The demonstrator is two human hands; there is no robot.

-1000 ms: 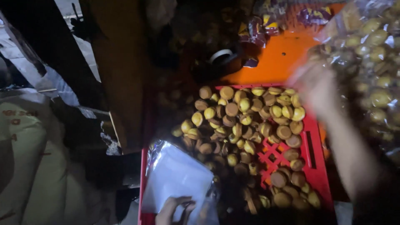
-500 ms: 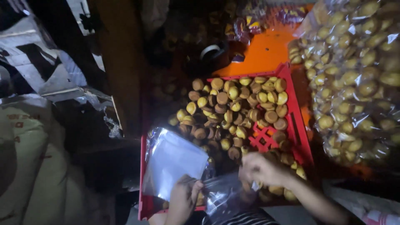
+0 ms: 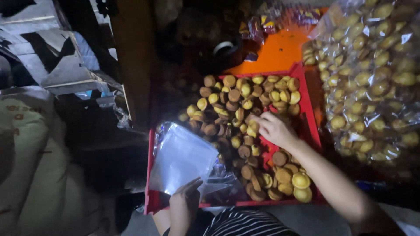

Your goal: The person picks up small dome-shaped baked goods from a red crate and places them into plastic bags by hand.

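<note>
We see our right hand (image 3: 272, 130) reaching into the red tray (image 3: 309, 114), fingers curled down onto the heap of small round cakes (image 3: 245, 105); whether it has closed on one we cannot tell. Our left hand (image 3: 183, 205) pinches the lower edge of a clear plastic bag (image 3: 181, 157), held over the tray's left side. To the right, large clear bags of the same cakes (image 3: 372, 78) lie just beside the tray, on an orange surface (image 3: 275, 52).
</note>
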